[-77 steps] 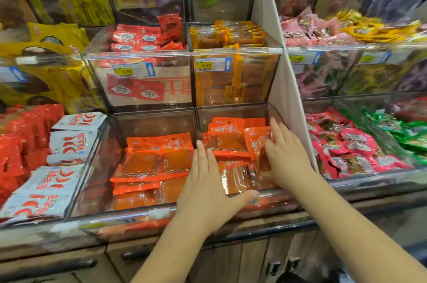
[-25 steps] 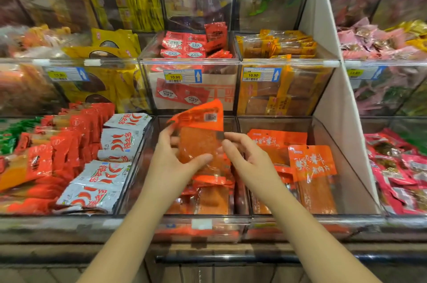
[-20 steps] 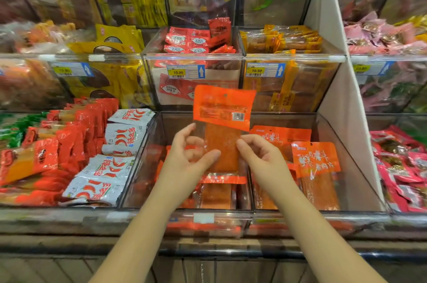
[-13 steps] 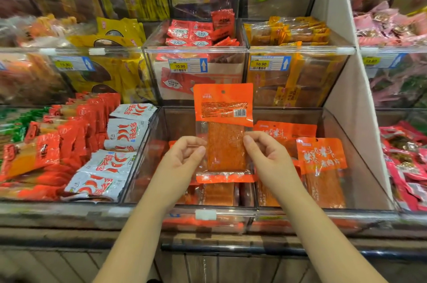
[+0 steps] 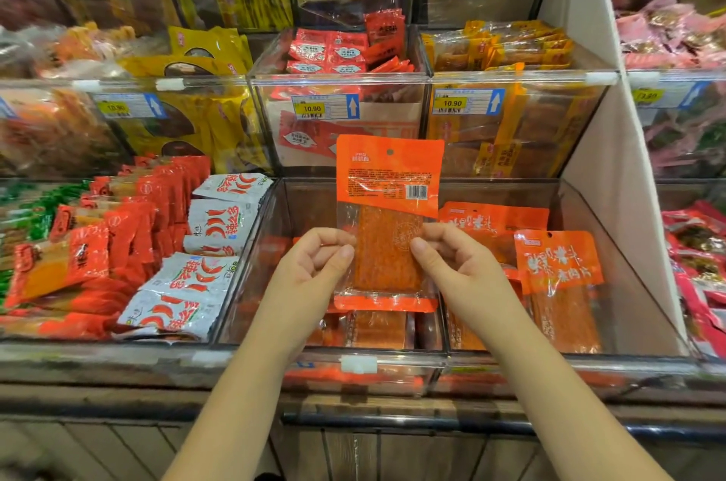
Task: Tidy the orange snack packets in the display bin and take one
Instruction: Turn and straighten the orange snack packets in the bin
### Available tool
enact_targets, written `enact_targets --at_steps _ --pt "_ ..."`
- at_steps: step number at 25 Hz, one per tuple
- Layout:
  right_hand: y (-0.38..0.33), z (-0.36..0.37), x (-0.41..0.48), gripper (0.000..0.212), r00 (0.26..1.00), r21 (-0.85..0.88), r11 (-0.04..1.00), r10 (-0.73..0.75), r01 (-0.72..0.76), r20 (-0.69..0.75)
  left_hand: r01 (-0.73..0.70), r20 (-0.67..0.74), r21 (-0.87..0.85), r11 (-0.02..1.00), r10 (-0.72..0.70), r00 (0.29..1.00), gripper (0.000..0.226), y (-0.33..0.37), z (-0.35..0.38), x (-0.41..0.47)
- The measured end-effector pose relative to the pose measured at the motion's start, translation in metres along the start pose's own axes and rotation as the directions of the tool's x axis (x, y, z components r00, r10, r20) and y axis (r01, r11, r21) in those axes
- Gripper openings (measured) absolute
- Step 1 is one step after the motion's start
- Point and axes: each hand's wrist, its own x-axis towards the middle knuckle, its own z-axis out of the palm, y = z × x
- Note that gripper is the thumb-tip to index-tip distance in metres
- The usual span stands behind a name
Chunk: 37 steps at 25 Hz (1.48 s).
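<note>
Orange snack packet [image 5: 387,213]: upright at frame centre, raised above the clear display bin [image 5: 353,357], barcode side facing the camera. Open room to the bin's left wall. Left hand [image 5: 314,268] pinches its left edge and right hand [image 5: 451,264] its right edge. More orange packets [image 5: 558,264] lie lower right, near the white divider [image 5: 601,150].

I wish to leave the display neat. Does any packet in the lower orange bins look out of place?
Yes: in the right bin, one orange packet stands propped up, leaning, while the packets in the left bin lie flat. The held packet looks undamaged.
</note>
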Motion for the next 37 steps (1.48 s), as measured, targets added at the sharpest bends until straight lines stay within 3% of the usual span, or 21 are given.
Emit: enact_targets --at_steps 9,12,14,16,19,21,24,27,32,37 --pt "0.003 -0.001 -0.001 0.012 1.000 -0.035 0.999 0.003 -0.004 -0.031 -0.002 -0.016 0.001 1.000 0.002 1.000 0.016 0.005 0.004 -0.003" --pt "0.001 0.000 -0.001 0.010 0.998 -0.019 1.000 -0.007 0.006 -0.055 -0.042 -0.067 0.002 0.999 0.042 0.997 0.034 -0.001 0.003 -0.002" --pt "0.000 0.002 -0.001 0.008 0.994 -0.020 0.999 -0.029 0.027 -0.106 -0.119 -0.111 0.126 0.985 0.133 0.985 0.043 -0.006 0.002 -0.001" --pt "-0.001 0.003 -0.002 0.010 0.990 -0.082 0.994 -0.076 0.067 -0.115 -0.177 -0.015 0.233 0.956 0.185 0.983 0.040 -0.008 0.003 0.000" --pt "-0.004 0.005 -0.007 0.019 0.984 -0.220 0.959 -0.173 0.180 0.050 -0.124 0.221 0.149 0.981 0.090 0.971 0.047 -0.002 0.009 -0.001" --pt "-0.001 0.006 -0.006 0.026 0.980 -0.212 0.957 -0.191 0.200 0.063 -0.109 0.205 0.099 0.989 0.087 0.975 0.039 -0.003 0.008 0.001" --pt "0.006 0.004 0.001 0.038 0.975 -0.289 0.942 -0.206 0.173 -0.088 -0.053 0.188 -0.018 0.998 0.055 0.981 0.032 -0.001 0.005 0.000" --pt "0.007 0.004 0.002 0.052 0.997 -0.203 0.978 -0.059 0.046 -0.055 -0.052 0.182 -0.069 0.996 0.064 0.981 0.032 0.001 0.004 -0.002" --pt "0.005 0.004 -0.001 0.027 0.995 -0.105 0.992 -0.078 0.071 -0.064 -0.040 0.090 -0.058 0.998 0.045 0.995 0.023 -0.004 0.004 0.002" --pt "0.004 0.004 -0.001 0.014 0.995 -0.099 0.994 -0.062 0.054 -0.080 -0.054 0.091 -0.074 0.996 0.061 0.994 0.026 -0.006 0.003 0.001"
